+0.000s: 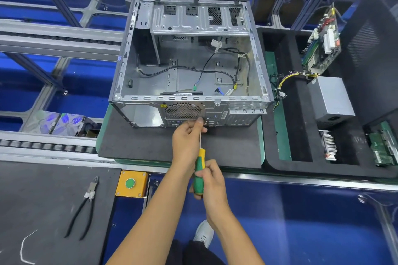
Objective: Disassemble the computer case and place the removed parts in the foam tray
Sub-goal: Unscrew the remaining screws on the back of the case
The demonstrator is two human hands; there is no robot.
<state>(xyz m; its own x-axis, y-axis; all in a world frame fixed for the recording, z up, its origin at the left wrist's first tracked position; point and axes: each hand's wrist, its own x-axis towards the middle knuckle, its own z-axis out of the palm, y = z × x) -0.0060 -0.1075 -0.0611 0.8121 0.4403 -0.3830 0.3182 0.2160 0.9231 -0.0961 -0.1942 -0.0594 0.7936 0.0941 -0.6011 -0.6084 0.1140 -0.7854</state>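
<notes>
While both hands grip, screwdriver points caseward.

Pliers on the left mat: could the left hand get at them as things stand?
Probably yes, once freed. The pliers lie alone on the dark mat with nothing over them, but the left hand is now steadying the screwdriver shaft at the computer case.

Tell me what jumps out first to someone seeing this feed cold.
The open, gutted computer case sits centre on a dark foam mat, loose black cables on its floor. Just below it, the left hand steadies the shaft of a green-and-yellow screwdriver at the case's rear panel under the fan grille, while the right hand grips the handle. On the right, the foam tray already holds a grey power supply and circuit boards.
</notes>
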